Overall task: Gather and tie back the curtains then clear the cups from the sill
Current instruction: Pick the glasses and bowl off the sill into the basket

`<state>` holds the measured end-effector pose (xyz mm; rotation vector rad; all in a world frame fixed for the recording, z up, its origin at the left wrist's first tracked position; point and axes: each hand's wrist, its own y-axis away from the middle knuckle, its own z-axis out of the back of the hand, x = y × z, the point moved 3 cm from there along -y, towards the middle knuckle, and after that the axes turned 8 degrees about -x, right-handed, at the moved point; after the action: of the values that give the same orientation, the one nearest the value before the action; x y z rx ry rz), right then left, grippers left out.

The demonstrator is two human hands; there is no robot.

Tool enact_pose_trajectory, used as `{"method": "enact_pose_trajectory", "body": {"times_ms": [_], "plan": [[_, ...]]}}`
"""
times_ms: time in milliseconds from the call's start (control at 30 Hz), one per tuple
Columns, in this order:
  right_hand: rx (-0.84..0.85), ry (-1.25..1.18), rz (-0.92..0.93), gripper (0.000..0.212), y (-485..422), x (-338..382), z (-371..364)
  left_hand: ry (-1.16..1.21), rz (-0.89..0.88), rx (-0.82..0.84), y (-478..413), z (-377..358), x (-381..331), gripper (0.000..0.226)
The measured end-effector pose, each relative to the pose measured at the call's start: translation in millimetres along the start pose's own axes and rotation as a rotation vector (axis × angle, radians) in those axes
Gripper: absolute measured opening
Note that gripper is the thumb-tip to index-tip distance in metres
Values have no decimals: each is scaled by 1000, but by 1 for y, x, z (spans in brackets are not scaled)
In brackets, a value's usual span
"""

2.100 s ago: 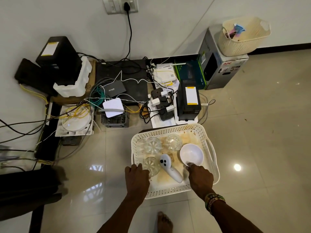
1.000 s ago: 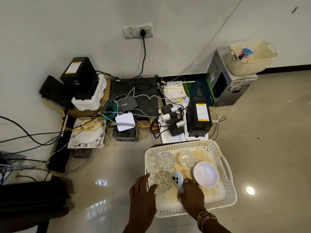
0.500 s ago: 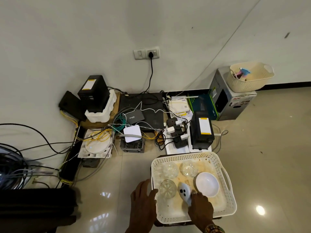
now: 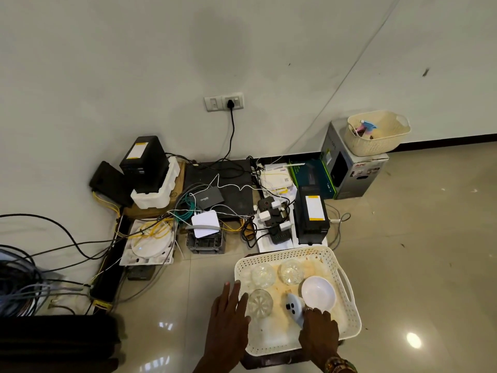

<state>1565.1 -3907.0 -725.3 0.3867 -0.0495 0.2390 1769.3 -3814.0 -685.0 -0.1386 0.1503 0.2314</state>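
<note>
A white perforated basket (image 4: 285,254) stands on a dark low stand on the floor. It holds three clear glass cups (image 4: 263,275) (image 4: 291,271) (image 4: 259,306), a white bowl (image 4: 318,293) and a white hand-held controller (image 4: 293,308). My left hand (image 4: 228,316) hovers with straight fingers beside the basket's left rim, close to the nearest cup. My right hand (image 4: 318,332) is inside the basket, its fingers curled over the controller's lower end. No curtains or sill are in view.
Just beyond the basket along the wall lie network boxes, a loaded power strip (image 4: 274,219), a black unit (image 4: 312,215) and tangled cables (image 4: 24,281). A cardboard box (image 4: 355,173) carries a cream basket (image 4: 376,133). Tiled floor stretches to the right.
My right hand moved from the bowl's edge onto the controller. My left hand let go of the basket's near left rim and spread its fingers. The view rose and tilted up the wall.
</note>
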Motion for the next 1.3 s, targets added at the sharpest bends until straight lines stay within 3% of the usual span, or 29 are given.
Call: {"method": "enact_pose_trajectory", "body": {"times_ms": [700,933,1300], "plan": [[-121,28,7,34,15,-10,4,-47,-2,-37,-5,20,-7,66],[-89,-37,-14,40,23,-14,7,-21,0,-23,-6,22,-9,67],[-101,-39,-49,30,30,-21,1,-46,3,-17,-4,30,-10,72]]}}
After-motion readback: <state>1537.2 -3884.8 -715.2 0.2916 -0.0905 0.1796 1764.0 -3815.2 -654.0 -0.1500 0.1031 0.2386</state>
